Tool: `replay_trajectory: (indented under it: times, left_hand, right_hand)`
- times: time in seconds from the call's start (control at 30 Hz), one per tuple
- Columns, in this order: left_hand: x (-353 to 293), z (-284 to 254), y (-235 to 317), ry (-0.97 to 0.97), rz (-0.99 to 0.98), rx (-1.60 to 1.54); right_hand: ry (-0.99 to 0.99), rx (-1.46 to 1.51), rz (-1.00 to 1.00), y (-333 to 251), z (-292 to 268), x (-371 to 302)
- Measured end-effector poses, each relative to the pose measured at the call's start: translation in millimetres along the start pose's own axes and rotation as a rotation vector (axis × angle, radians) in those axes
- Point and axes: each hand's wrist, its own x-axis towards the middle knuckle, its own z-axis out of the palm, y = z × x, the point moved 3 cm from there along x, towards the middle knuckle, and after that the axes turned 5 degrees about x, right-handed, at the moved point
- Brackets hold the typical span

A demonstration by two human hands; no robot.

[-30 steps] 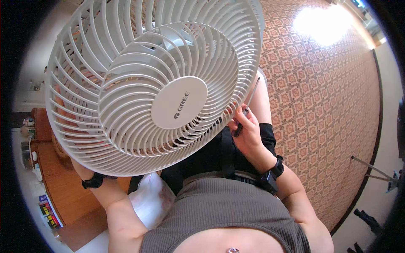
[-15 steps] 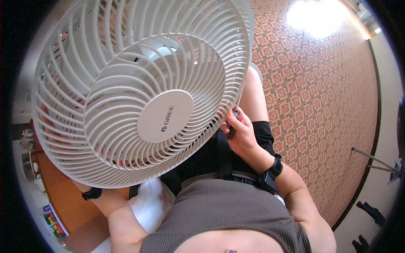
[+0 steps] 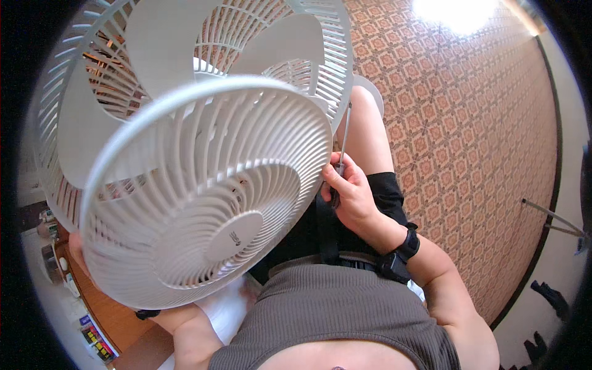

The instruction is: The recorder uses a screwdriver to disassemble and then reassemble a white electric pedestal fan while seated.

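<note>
Head view: likely light, stiff grille point(image 3: 234, 235) is best rim-held; screwdriver point(image 3: 340, 167) is gripped by right hand point(image 3: 353, 192), left hand point(image 3: 77, 248) hold unclear.

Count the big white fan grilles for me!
2. The front grille is tilted, nearest the camera; the back grille is beyond it, behind the white blades. No others show.

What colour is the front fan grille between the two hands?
The front fan grille is white, seen best in the head view.
</note>
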Motion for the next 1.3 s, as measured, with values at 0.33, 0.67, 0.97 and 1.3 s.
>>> replay_trajectory:
  times: [0.33, 0.67, 0.97, 1.3]
  left_hand:
    - [12.0, 11.1, 14.5, -0.007, -0.002, 0.012]
    - [2.2, 39.1, 37.6, 0.107, -0.012, 0.170]
    - [-13.6, 58.8, 45.4, -0.016, -0.062, -0.314]
    - [-25.3, 45.6, 42.9, 0.000, -0.172, -0.198]
  right_hand:
    - [0.003, -0.523, -0.066, -19.6, -14.9, 6.0]
    - [-0.129, -0.427, -0.071, -24.6, -20.5, 0.6]
    - [-0.098, -0.034, -0.167, -37.4, -25.6, -0.8]
    - [-0.050, 0.231, -0.040, -7.3, -1.4, -7.0]
